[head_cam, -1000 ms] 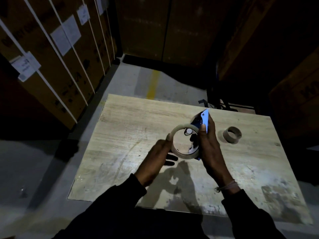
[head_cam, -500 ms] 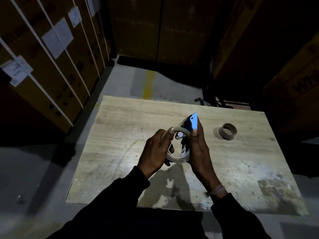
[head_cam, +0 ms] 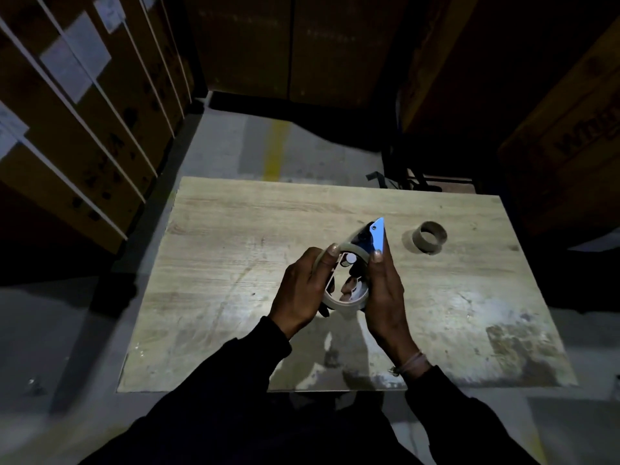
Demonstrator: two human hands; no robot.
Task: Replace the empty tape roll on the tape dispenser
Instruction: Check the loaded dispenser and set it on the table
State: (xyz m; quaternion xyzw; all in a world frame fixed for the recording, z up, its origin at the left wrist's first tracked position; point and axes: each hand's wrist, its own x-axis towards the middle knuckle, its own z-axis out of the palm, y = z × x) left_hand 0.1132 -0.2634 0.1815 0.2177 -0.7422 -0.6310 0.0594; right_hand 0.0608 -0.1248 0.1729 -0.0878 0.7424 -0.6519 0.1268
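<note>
Above the middle of the wooden table (head_cam: pixel 235 250) I hold a blue tape dispenser (head_cam: pixel 377 233) in my right hand (head_cam: pixel 384 290), its pointed end tilted up and away. My left hand (head_cam: pixel 303 290) grips a pale roll of tape (head_cam: pixel 345 298) from the left, pressed against the dispenser's side. The two hands face each other with the roll between them; part of the dispenser's body is hidden behind the roll and fingers. An empty brown cardboard core (head_cam: pixel 430 237) stands on the table to the right of the hands, apart from them.
Strapped cardboard boxes (head_cam: pixel 84 129) with white labels are stacked along the left. More boxes (head_cam: pixel 570 135) rise at the right and back. A dark metal frame (head_cam: pixel 406 177) stands behind the table's far edge. Grey floor with a yellow line (head_cam: pixel 275 152) lies beyond.
My left hand has closed around the tape roll and brought it against the dispenser. The roll has turned from facing me to nearly edge-on between the hands.
</note>
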